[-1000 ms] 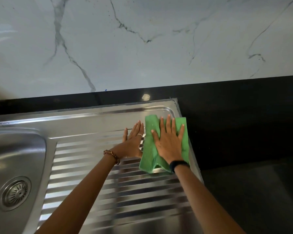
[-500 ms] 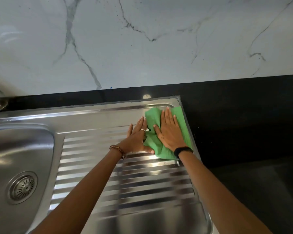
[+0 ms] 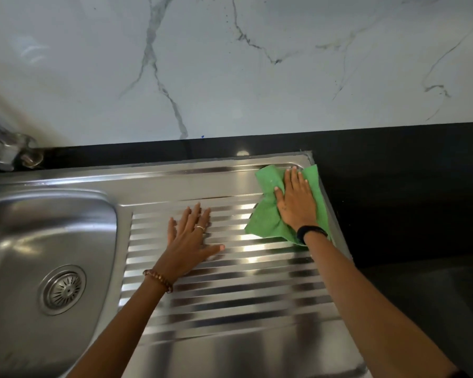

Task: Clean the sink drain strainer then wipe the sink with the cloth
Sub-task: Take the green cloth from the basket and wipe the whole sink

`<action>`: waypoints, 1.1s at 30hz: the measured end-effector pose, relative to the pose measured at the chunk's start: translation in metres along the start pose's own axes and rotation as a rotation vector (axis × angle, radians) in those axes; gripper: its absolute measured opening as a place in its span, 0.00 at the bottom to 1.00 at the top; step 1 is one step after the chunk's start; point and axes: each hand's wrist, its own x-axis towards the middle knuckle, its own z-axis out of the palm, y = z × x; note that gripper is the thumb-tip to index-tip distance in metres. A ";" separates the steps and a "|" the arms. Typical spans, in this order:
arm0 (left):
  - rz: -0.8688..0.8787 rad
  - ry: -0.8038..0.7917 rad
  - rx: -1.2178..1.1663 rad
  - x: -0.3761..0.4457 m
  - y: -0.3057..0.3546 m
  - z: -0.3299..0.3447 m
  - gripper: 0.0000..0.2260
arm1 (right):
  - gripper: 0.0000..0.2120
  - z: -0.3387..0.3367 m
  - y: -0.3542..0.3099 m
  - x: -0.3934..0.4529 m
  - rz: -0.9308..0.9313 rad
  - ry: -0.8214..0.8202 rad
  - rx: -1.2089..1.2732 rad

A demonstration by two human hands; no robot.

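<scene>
Hands work a steel sink (image 3: 175,184): right hand (image 3: 296,205) presses a green cloth (image 3: 268,222) flat, fingers spread, wiping the far corner; left hand (image 3: 189,241) braces open-palmed on the ridges.

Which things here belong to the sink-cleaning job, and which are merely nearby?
Job: green cloth under right hand; drain strainer; steel sink; ribbed drainboard, left hand flat on it.
Nearby: tap; black countertop; marble wall.
</scene>
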 end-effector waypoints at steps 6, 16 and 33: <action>-0.347 0.197 -0.030 -0.064 -0.057 -0.011 0.54 | 0.28 0.011 -0.046 -0.017 0.115 0.003 0.009; -0.336 0.170 -0.429 -0.091 -0.085 -0.019 0.51 | 0.28 0.057 -0.264 -0.054 -0.245 -0.049 0.059; -0.466 0.311 -0.215 -0.111 -0.061 -0.008 0.45 | 0.23 0.052 -0.256 -0.064 -0.766 -0.110 0.190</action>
